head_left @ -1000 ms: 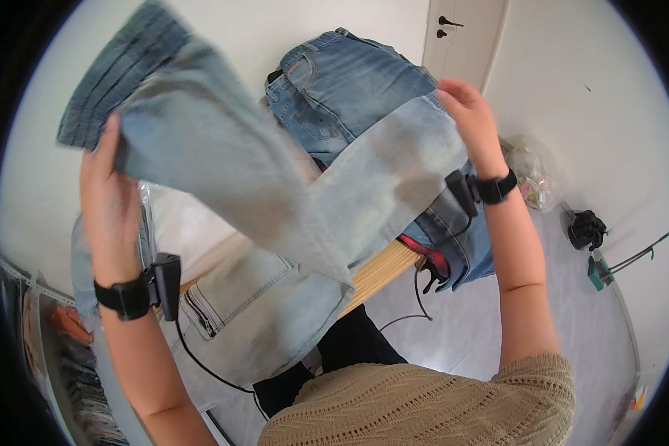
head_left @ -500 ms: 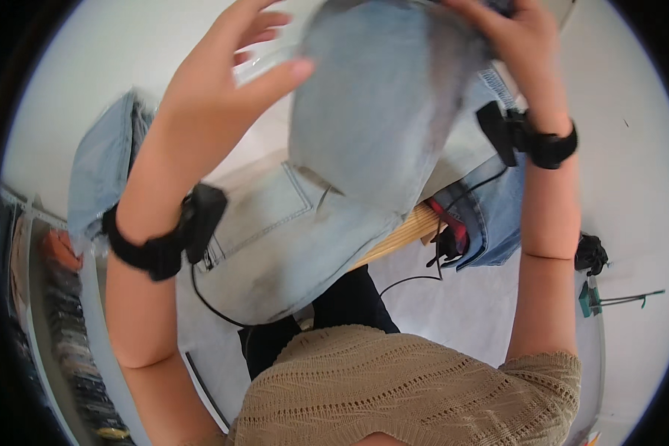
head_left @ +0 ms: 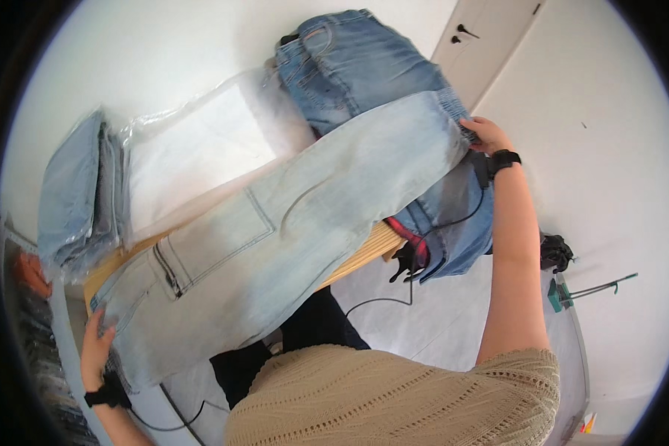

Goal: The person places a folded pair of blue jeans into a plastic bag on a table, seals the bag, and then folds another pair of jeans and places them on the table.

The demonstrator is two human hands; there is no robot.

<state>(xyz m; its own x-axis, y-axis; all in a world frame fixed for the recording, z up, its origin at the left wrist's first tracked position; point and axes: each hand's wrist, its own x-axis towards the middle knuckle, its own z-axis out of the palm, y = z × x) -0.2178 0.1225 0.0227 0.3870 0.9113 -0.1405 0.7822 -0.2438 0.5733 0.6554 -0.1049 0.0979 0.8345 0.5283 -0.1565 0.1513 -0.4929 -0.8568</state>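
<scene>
A pair of light-blue jeans (head_left: 312,197) is stretched out lengthwise across the wooden table (head_left: 364,256), with a stitched pocket and a dark zip on the leg. At the far right, my right hand (head_left: 489,135) grips the elastic waistband end. Down at the near left, my left hand (head_left: 95,353) is closed on the leg-hem end, its fingertips partly over the cloth. The cloth lies fairly flat between the two hands, with a soft crease near its middle.
Darker blue jeans (head_left: 372,63) are piled behind. Clear plastic bags with a white sheet (head_left: 208,145) lie on the table. Bagged folded jeans (head_left: 74,186) stand at the left. More denim (head_left: 461,215) hangs off the right edge. Cables run from both wrist straps.
My hands have moved apart, the left down to the near left and the right lower at the waistband. The raised, folded-over part of the jeans now lies spread out along the table.
</scene>
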